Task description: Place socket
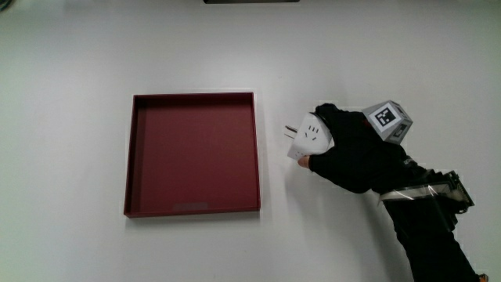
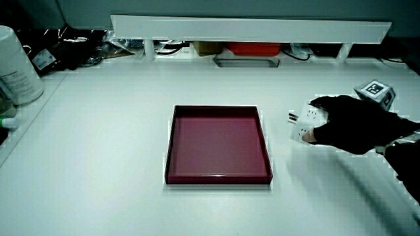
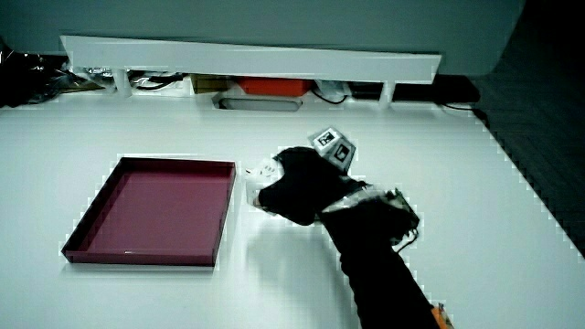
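A white socket adapter (image 1: 308, 137) with a metal prong pointing toward the tray is held in the black-gloved hand (image 1: 344, 149), whose fingers curl around it. The socket (image 2: 306, 122) shows in both side views, partly covered by the glove in one (image 3: 266, 171). The hand (image 2: 351, 122) is beside the dark red square tray (image 1: 193, 155), just off the tray's edge, low over the white table. The tray (image 2: 218, 145) has nothing in it. A patterned cube (image 1: 387, 120) sits on the back of the hand (image 3: 297, 187).
A low white partition (image 2: 249, 29) runs along the table, with cables, a red box (image 2: 251, 48) and a grey tray (image 2: 246, 61) under it. A white bottle (image 2: 16, 65) stands at the table's edge.
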{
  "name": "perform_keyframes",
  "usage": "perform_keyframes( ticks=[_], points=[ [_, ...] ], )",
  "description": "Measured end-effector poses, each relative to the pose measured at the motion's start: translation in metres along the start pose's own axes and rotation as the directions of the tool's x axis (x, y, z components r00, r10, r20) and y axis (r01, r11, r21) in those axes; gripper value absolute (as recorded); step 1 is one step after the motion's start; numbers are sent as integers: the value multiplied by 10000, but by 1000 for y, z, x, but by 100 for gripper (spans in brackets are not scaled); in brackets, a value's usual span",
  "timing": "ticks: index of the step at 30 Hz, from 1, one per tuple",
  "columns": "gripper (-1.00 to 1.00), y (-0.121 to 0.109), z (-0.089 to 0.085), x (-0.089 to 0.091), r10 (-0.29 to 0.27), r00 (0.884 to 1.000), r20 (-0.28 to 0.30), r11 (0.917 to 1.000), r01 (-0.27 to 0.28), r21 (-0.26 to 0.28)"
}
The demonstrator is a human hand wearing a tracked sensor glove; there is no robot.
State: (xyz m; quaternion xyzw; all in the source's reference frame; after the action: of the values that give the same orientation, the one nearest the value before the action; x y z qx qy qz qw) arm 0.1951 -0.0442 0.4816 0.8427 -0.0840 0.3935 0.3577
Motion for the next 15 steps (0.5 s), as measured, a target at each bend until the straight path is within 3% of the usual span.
perform_keyframes(
  ticks=[1, 2, 4, 5, 8, 15],
  points=[
    [0, 1, -3, 7, 41, 9999, -119, 10000, -41, -44],
    [0, 3, -5, 16, 160, 9995, 285, 9978, -178, 644],
    [0, 0, -8, 15, -17, 9998, 177, 9987, 8, 513],
    [0, 3, -11, 27, -204, 9996, 185, 9989, 196, 435],
    [0, 5, -17, 38, -456, 9986, 271, 9978, 442, 496],
    [0, 3, -27, 43, -605, 9980, 206, 9980, 601, 170]
  ],
)
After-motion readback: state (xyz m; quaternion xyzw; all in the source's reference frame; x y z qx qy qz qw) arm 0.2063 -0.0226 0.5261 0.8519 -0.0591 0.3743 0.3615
